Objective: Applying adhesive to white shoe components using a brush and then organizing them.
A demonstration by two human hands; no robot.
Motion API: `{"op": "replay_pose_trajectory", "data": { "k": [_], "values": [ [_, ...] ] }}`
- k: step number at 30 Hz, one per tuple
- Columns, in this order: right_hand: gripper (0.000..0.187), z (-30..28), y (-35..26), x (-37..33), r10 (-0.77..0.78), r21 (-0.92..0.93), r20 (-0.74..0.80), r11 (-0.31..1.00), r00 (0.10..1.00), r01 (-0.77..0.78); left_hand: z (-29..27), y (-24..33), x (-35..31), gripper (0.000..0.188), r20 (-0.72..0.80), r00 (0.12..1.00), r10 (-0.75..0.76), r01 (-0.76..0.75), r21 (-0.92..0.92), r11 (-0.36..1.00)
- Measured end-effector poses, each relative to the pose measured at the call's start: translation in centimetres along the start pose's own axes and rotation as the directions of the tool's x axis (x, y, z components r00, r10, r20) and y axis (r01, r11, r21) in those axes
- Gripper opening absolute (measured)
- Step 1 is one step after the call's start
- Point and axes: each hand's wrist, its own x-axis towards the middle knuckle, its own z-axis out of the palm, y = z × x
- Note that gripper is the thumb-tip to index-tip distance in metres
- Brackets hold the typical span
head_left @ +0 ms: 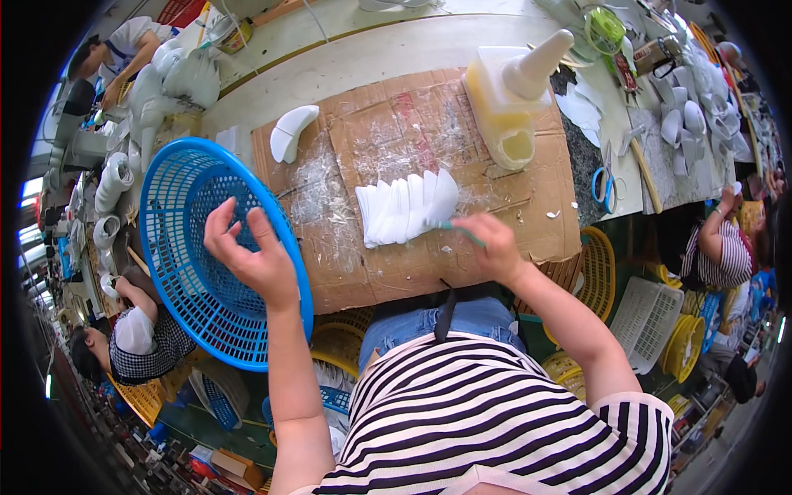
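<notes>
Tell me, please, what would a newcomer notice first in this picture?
The big blue basket at left strikes first, the open left hand showing before it. Next come fanned white pieces on the cardboard, where the right hand holds a green-handled tool. A yellowish bottle stands toward the upper right.

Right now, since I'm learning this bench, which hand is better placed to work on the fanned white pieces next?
Right, I'd judge: the right hand holds a green-handled tool with its tip at the white pieces. The left hand is open over the blue basket, away from them.
</notes>
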Motion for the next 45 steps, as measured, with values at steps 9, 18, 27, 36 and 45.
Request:
{"op": "replay_pose_trajectory", "data": {
  "k": [9,18,27,36,45],
  "values": [
    [0.033,-0.5,-0.8,0.7,0.141,0.07,-0.048,0.988,0.989,-0.137,15.9,6.2,-7.0,0.034,0.754,0.611,0.24,0.168,-0.42,0.892],
    [0.03,2.0,1.8,-3.5,0.053,-0.013,-0.065,0.998,0.997,-0.053,26.3,7.3,-13.0,0.015,0.815,0.544,0.201,-0.268,-0.059,0.962],
    [0.025,0.3,0.3,-2.5,0.003,-0.059,0.121,0.998,0.993,0.004,24.5,12.1,-12.0,0.04,0.829,0.55,-0.105,-0.124,0.206,0.971],
    [0.025,-0.2,0.4,-2.2,-0.009,-0.017,0.122,1.0,0.993,0.012,27.7,10.0,-12.6,0.025,0.841,0.538,0.06,-0.039,-0.046,0.998],
    [0.01,-10.7,2.4,3.2,0.306,0.021,-0.412,0.945,0.858,-0.327,10.5,12.3,-5.2,0.013,0.462,0.704,0.54,-0.189,-0.611,0.769]
  ]
}}
